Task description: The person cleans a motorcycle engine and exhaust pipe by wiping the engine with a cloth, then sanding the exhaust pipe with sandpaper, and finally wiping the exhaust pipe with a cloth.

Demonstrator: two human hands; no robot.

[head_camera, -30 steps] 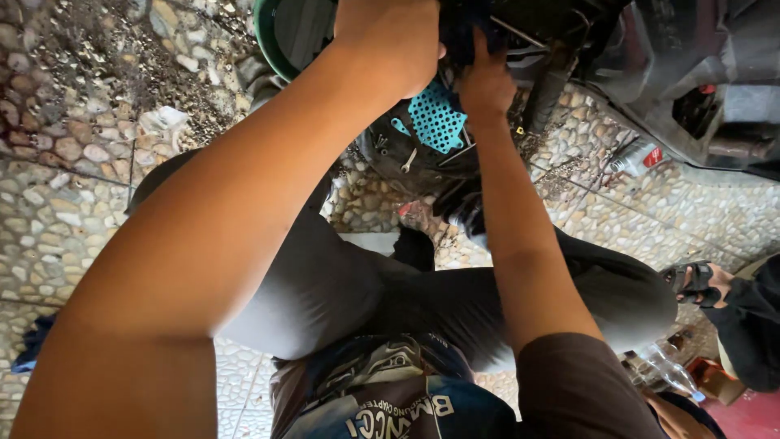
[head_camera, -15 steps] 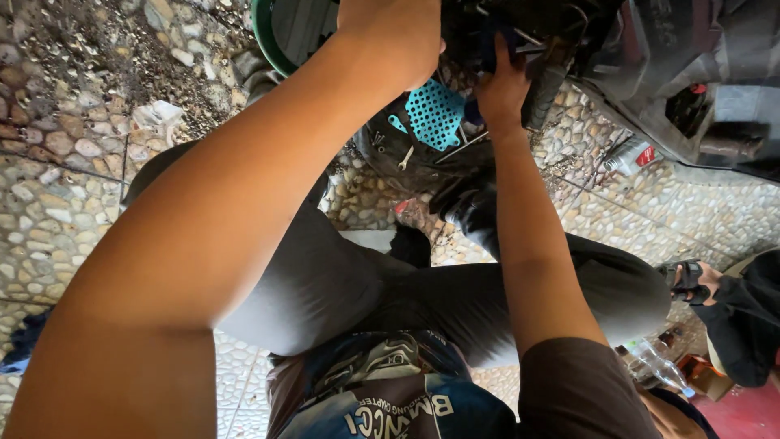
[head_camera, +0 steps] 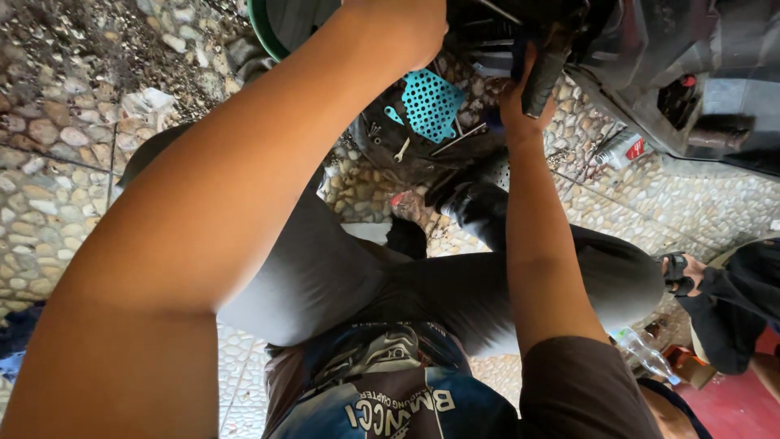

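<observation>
I crouch over a pebbled floor [head_camera: 49,195] with both arms stretched toward the dark underside of a motorcycle [head_camera: 650,49]. My left hand [head_camera: 402,24] is up at the top edge against the machine, and its fingers are cut off from view. My right hand [head_camera: 520,97] reaches up beside a black rubber foot peg [head_camera: 543,73]. Its fingers press a dark blue cloth [head_camera: 517,50] against the metal parts there. Below the hands lies a black pan [head_camera: 382,146] holding a teal perforated plate [head_camera: 431,102], a small wrench [head_camera: 404,150] and loose screws.
A green basin rim [head_camera: 264,28] shows at the top left, and a crumpled white rag [head_camera: 146,102] lies on the stones. A spray can with a red cap [head_camera: 621,149] lies at right. Another person's gloved hand [head_camera: 678,272] and a clear plastic bottle [head_camera: 646,354] are at the lower right.
My right hand has slid to the right along the machine with the blue cloth, from near the teal plate to the foot peg. My left hand has stayed at the top.
</observation>
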